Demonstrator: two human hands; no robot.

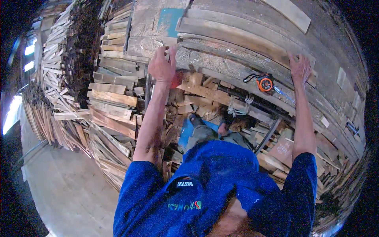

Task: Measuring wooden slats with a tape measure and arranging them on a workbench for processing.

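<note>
A long wooden board [237, 40] lies across the workbench [213, 61], which is strewn with sawdust. My right hand [301, 68] grips the board near its right end, with the fingers across its top. Close to the board's left end, my left hand [161, 67] is over the bench edge, thumb and forefinger apart. A small pale wood scrap [158, 42] is by its fingertips, and I see nothing clearly held there. Between my hands, nearer my right, sits an orange and black tape measure [265, 83], with a thin blue marking tool [283, 94] beside it.
Stacked wood offcuts [112, 100] fill the left side, and more scrap wood [197, 100] lies beneath the bench by my feet. A teal plate [169, 21] is set in the bench at the back. Another pale board [290, 14] lies farther off. A blue tool [352, 128] rests at the far right.
</note>
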